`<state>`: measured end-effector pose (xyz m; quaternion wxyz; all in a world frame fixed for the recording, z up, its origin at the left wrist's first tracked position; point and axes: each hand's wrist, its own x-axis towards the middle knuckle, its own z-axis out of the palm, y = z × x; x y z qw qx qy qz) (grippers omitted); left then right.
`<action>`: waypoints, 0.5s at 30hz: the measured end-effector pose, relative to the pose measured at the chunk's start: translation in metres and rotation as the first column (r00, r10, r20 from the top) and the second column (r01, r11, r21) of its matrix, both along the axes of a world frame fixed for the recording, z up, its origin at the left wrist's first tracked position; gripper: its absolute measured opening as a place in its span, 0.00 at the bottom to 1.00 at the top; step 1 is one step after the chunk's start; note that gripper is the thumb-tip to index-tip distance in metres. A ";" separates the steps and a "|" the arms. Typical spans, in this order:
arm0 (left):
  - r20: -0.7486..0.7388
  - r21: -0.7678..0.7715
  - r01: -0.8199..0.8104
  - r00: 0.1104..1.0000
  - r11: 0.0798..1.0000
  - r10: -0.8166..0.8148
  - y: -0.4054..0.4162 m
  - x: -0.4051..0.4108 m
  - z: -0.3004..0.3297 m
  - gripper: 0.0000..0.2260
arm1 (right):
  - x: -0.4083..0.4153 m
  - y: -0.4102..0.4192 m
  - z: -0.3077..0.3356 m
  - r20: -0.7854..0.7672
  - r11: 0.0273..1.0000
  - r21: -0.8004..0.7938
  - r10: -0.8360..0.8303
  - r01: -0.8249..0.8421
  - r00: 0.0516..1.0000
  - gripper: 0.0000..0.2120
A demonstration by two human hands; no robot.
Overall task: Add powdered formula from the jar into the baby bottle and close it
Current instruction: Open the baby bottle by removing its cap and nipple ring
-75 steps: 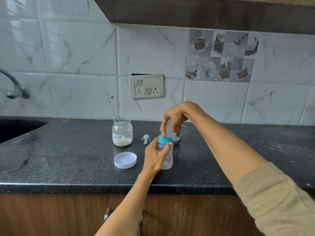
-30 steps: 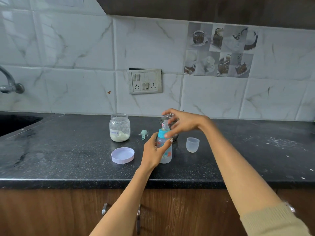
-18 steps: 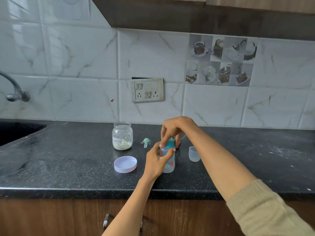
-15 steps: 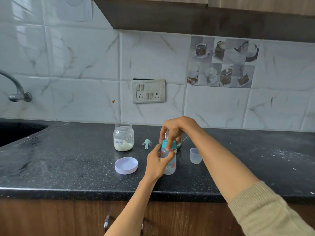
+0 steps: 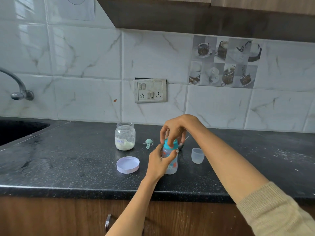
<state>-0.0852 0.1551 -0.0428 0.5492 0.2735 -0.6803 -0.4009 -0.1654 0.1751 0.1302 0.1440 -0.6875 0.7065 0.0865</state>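
A dark speckled stone tabletop [image 5: 68, 167] runs below a wall of white marbled tiles, with a sink basin at the far left.

The left hand [image 5: 157, 163] is wrapped around the body of the small clear plastic baby bottle [image 5: 171, 165], its thumb and fingertips pressing the sides just under the collar, so that grip is closed on the bottle. The bottle stands upright on the tabletop near the front edge. The right hand [image 5: 177, 129] comes down from above with its fingers curled around the teal screw collar [image 5: 170, 144] at the bottle's top, pinching it; the teat itself is hidden under the fingers. A beige knitted sleeve [image 5: 276, 210] covers the right forearm near the lower right corner.

Just to the right of the bottle stands a small translucent plastic cap [image 5: 197, 155], open side up. Behind the bottle, partly hidden by the right hand, is a shiny metal item that cannot be made out. To the left lies a round pale lilac jar lid [image 5: 127, 164], its inner side up. Further back stands the open clear glass jar [image 5: 125, 136] with white powder at its bottom and a small label. Between jar and bottle lies a small mint-green scoop [image 5: 148, 142]. On the wall above is a white switch-and-socket plate [image 5: 150, 90], and a metal tap [image 5: 16, 86] curves out at the left.
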 end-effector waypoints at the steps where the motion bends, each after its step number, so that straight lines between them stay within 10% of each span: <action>1: 0.002 0.001 0.000 1.000 1.000 0.000 0.000 0.000 0.000 0.14 | 0.001 0.001 0.000 0.003 1.000 0.006 0.012 -0.012 1.000 0.12; 15: 0.004 0.014 -0.005 1.000 1.000 0.005 0.001 0.000 0.001 0.15 | -0.013 0.004 0.002 0.136 0.990 -0.088 0.122 -0.110 0.983 0.18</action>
